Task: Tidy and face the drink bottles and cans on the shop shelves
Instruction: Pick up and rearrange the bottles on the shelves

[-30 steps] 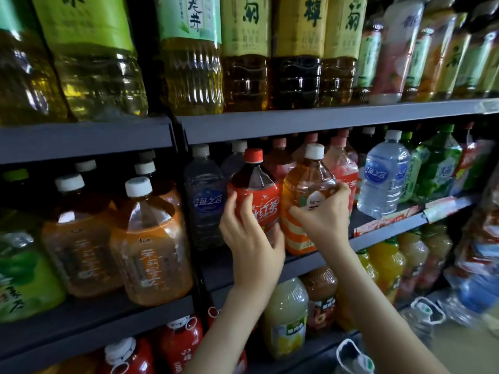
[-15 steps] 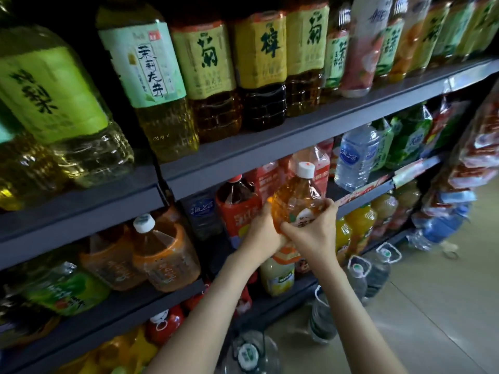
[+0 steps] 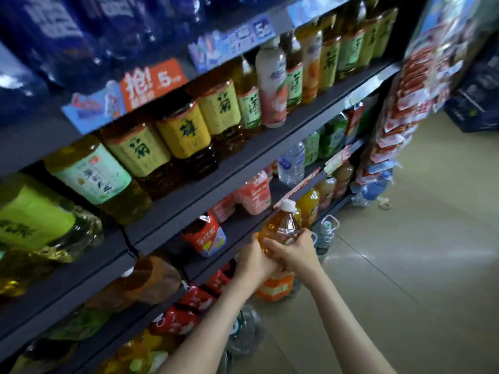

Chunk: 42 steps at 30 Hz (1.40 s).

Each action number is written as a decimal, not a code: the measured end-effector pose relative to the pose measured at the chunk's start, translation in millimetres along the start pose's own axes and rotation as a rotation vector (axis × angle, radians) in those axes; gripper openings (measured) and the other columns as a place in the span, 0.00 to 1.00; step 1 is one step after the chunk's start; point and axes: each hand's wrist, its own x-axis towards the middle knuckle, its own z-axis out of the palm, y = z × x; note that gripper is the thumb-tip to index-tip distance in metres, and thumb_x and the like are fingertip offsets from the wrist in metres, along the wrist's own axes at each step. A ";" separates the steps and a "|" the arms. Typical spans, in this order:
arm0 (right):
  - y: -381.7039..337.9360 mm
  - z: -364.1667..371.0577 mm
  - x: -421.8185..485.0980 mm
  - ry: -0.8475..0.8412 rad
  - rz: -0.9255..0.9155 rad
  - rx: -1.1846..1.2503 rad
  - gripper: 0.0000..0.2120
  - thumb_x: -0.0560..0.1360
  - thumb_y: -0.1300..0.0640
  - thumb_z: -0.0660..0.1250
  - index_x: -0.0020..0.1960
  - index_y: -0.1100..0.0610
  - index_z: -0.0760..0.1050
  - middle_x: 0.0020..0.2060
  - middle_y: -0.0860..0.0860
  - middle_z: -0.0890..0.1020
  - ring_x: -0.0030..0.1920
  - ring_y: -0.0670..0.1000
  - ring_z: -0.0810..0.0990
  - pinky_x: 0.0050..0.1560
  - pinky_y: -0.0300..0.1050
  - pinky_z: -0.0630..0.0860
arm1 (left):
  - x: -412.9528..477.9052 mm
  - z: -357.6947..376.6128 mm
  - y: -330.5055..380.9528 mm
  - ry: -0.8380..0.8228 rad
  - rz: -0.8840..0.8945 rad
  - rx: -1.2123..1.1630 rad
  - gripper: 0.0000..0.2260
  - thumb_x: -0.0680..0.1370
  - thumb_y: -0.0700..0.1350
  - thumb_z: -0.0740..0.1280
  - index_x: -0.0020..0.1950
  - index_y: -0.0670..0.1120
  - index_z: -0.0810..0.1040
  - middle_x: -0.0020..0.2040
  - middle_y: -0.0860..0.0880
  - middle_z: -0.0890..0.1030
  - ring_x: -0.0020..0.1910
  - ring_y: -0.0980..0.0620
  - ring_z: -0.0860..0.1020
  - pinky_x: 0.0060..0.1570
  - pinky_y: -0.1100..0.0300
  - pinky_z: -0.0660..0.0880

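Observation:
A large orange tea bottle [image 3: 280, 228] with a white cap and an orange label is held out in the aisle, clear of the shelves. My left hand [image 3: 253, 261] grips its body from the left and my right hand [image 3: 293, 251] grips it from the right, both around its middle. On the dark grey shelf [image 3: 237, 233] behind it stands a red-labelled tea bottle [image 3: 204, 236], with a gap to its right. Pink-labelled bottles [image 3: 255, 194] stand further back on that shelf.
Yellow- and green-labelled tea bottles [image 3: 183, 133] fill the shelf above, under blue and orange price tags [image 3: 151, 83]. Large water jugs [image 3: 325, 230] stand on the tiled floor by the bottom shelf. A rack of hanging snack packets [image 3: 405, 103] stands at the right.
Both hands have pulled the orange tea bottle off the shelf and out into the aisle. The view has swung up and to the right, showing more of the upper shelves and floor.

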 end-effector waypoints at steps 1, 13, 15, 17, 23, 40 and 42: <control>-9.5 -16.2 -1.7 -0.016 0.024 -0.016 0.15 0.59 0.55 0.81 0.38 0.56 0.76 0.34 0.52 0.82 0.33 0.45 0.81 0.34 0.47 0.80 | -5.2 1.9 15.3 -0.032 -0.006 -0.004 0.28 0.63 0.63 0.70 0.57 0.48 0.72 0.49 0.47 0.83 0.51 0.46 0.81 0.46 0.56 0.76; -77.6 -140.7 51.8 -0.015 0.252 -0.210 0.15 0.61 0.55 0.80 0.38 0.56 0.74 0.39 0.53 0.82 0.42 0.51 0.82 0.47 0.50 0.81 | 20.0 41.6 141.6 -0.236 -0.041 -0.050 0.27 0.57 0.60 0.71 0.53 0.52 0.79 0.47 0.54 0.83 0.46 0.53 0.80 0.41 0.63 0.73; -78.9 -146.4 70.7 -0.021 0.271 -0.179 0.15 0.60 0.55 0.80 0.41 0.58 0.78 0.40 0.54 0.84 0.42 0.51 0.83 0.44 0.49 0.81 | 36.6 41.6 155.4 -0.277 -0.022 -0.073 0.21 0.64 0.53 0.74 0.55 0.50 0.79 0.48 0.55 0.81 0.48 0.55 0.78 0.41 0.68 0.69; -76.7 -151.0 92.8 -0.022 0.308 -0.163 0.16 0.60 0.55 0.80 0.44 0.60 0.80 0.41 0.55 0.84 0.40 0.50 0.83 0.41 0.46 0.81 | 55.3 45.4 166.2 -0.297 -0.010 -0.070 0.19 0.67 0.49 0.75 0.56 0.48 0.78 0.49 0.54 0.80 0.49 0.55 0.78 0.42 0.67 0.68; -83.1 -154.7 158.9 0.008 0.302 -0.165 0.21 0.51 0.49 0.77 0.38 0.61 0.81 0.36 0.57 0.85 0.37 0.54 0.84 0.38 0.56 0.82 | 126.4 77.9 166.9 -0.311 -0.092 -0.170 0.36 0.55 0.60 0.75 0.62 0.56 0.71 0.52 0.55 0.82 0.50 0.56 0.81 0.51 0.52 0.78; -25.0 -175.2 285.3 0.066 -0.192 -0.124 0.29 0.55 0.54 0.83 0.47 0.50 0.67 0.45 0.46 0.72 0.44 0.40 0.74 0.50 0.42 0.72 | 227.4 154.1 157.7 0.896 -0.306 -0.465 0.27 0.73 0.44 0.72 0.67 0.36 0.67 0.62 0.39 0.73 0.62 0.42 0.73 0.62 0.50 0.70; -4.0 -170.1 299.6 0.032 -0.179 -0.069 0.36 0.51 0.43 0.82 0.51 0.57 0.72 0.48 0.51 0.77 0.46 0.44 0.79 0.47 0.44 0.78 | 255.3 160.9 158.2 1.018 -0.229 -0.441 0.33 0.69 0.45 0.75 0.68 0.35 0.65 0.63 0.38 0.71 0.64 0.42 0.70 0.65 0.54 0.66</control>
